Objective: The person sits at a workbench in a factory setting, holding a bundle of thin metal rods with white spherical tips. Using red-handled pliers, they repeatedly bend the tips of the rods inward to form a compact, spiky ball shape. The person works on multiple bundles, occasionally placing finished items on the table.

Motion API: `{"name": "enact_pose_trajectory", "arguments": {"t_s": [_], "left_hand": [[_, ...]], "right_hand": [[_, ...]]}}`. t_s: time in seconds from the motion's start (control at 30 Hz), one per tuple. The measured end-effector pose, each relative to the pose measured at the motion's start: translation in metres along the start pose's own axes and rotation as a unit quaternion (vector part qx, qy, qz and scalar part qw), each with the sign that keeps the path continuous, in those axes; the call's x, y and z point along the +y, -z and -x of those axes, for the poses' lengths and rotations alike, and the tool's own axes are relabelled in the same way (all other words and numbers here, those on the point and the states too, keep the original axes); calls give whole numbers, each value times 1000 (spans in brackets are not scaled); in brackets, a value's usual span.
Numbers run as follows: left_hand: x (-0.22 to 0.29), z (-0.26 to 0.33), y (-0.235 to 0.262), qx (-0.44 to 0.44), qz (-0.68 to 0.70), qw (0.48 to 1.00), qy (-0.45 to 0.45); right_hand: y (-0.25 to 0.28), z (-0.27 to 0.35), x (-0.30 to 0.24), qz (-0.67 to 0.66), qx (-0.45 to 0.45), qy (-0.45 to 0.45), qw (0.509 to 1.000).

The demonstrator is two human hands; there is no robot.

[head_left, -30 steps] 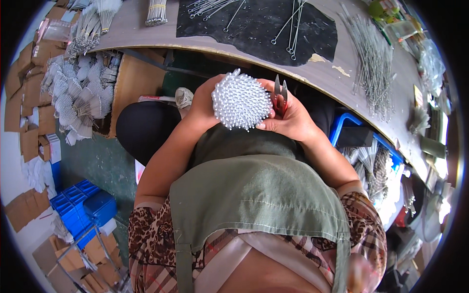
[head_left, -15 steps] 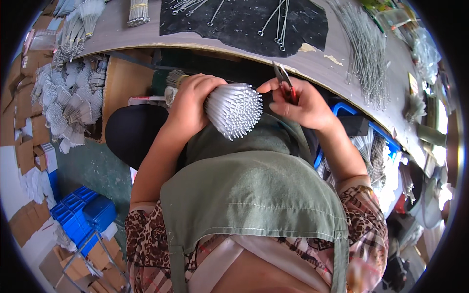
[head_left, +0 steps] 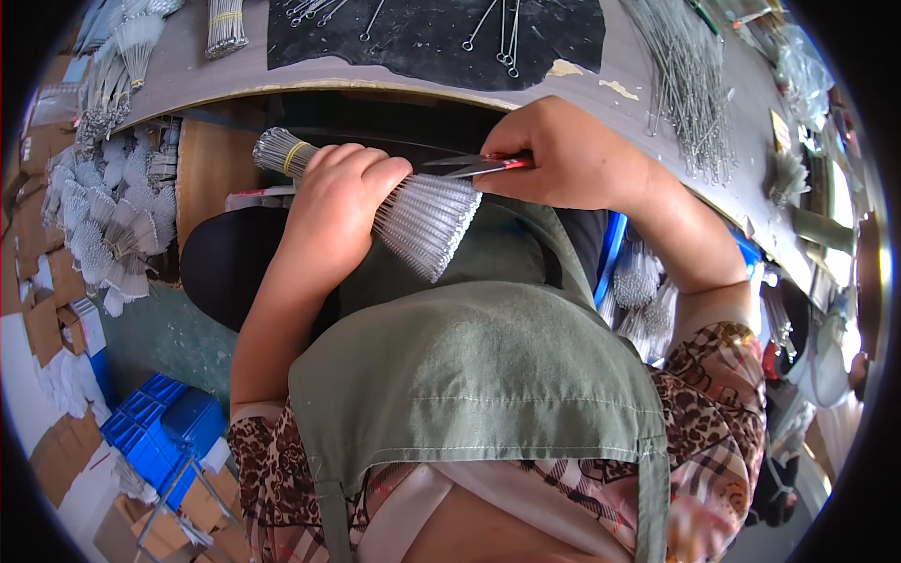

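My left hand (head_left: 338, 202) is wrapped round a bundle of thin wire brushes (head_left: 427, 225). Their pale bristle heads fan out toward the right, and the looped wire ends stick out past my fist at the upper left, tied with a yellow rubber band (head_left: 297, 156). In my right hand (head_left: 577, 155) is a small pair of scissors (head_left: 483, 169) with red on the handles. The blades lie across the upper edge of the brush heads, pointing left; whether they touch a brush I cannot tell. My right fingers partly hide the handles.
A grey workbench (head_left: 638, 28) curves across the far side, bearing a black mat (head_left: 432, 42) with loose looped wires and a pile of wire brushes (head_left: 690, 94) at right. More brushes (head_left: 113, 216) are heaped at left. Blue crates (head_left: 164, 427) stand on the floor at lower left.
The bundle has turned from facing me to lying more sideways, showing its banded wire end. My right hand has moved the scissors left, from beside the bundle to over its bristle heads.
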State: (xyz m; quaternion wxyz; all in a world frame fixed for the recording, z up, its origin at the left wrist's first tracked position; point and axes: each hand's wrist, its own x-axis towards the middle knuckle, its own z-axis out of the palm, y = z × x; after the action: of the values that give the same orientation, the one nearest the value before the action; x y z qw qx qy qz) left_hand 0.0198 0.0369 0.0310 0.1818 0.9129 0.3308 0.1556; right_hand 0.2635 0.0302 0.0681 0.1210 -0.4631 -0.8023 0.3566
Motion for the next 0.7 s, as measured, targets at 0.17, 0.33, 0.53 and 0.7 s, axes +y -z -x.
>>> {"name": "enact_pose_trajectory", "arguments": {"t_s": [0.17,0.33,0.53,0.7], "left_hand": [[2,-2,3,-43,-6,999,9],[-2,2,-5,-41,5,999,-5],[-13,6,-13,-32,78,996,24],[-21,11,-19,-21,156,985,76]], "right_hand": [[6,-14,-21,145,-88,-32,985],[-7,-25,-14,165,-147,4,975],[-21,-20,13,110,60,-25,992],[-18,-4,20,-130,50,-101,985]]}}
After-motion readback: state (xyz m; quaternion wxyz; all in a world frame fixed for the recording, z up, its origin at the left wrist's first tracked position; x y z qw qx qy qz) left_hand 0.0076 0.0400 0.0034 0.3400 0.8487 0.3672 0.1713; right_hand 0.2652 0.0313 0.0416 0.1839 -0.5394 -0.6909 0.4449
